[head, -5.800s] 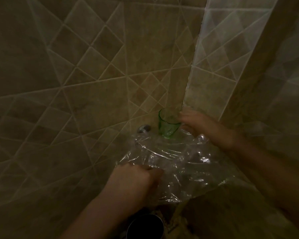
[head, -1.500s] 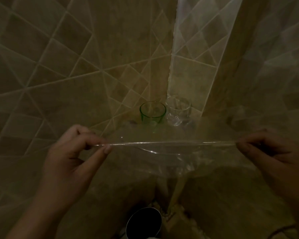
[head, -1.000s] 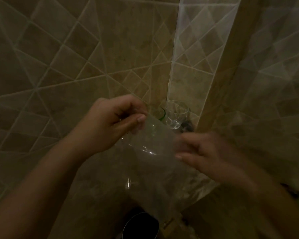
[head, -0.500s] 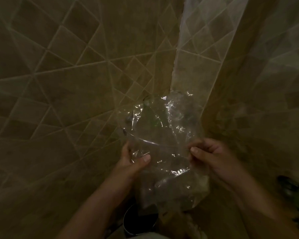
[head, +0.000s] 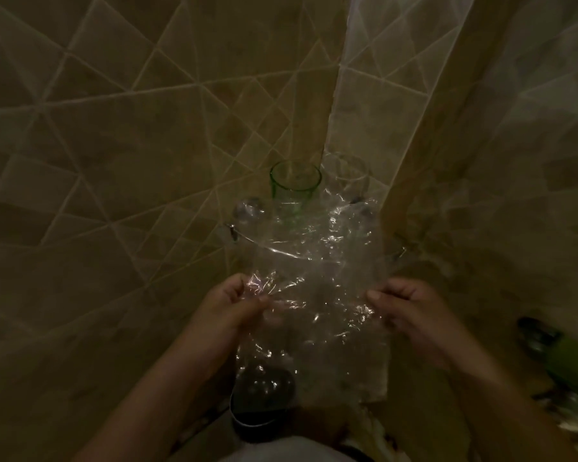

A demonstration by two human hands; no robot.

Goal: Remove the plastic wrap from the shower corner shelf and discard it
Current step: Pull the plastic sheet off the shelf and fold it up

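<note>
From the head camera, both hands hold a crinkled sheet of plastic wrap (head: 317, 295) up in front of the corner shelf (head: 281, 253). The left hand (head: 229, 308) pinches its left edge, the right hand (head: 411, 311) its right edge. Behind it stand a green glass (head: 296, 183) and a clear glass (head: 349, 171).

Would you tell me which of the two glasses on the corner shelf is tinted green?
The left glass, beside the clear glass at the wall corner.

Crinkly clear plastic wrap (head: 317, 295), super glossy; see-through green glass cup (head: 295, 181); matt beige stone-look wall tiles (head: 114, 161), pale grout.
</note>
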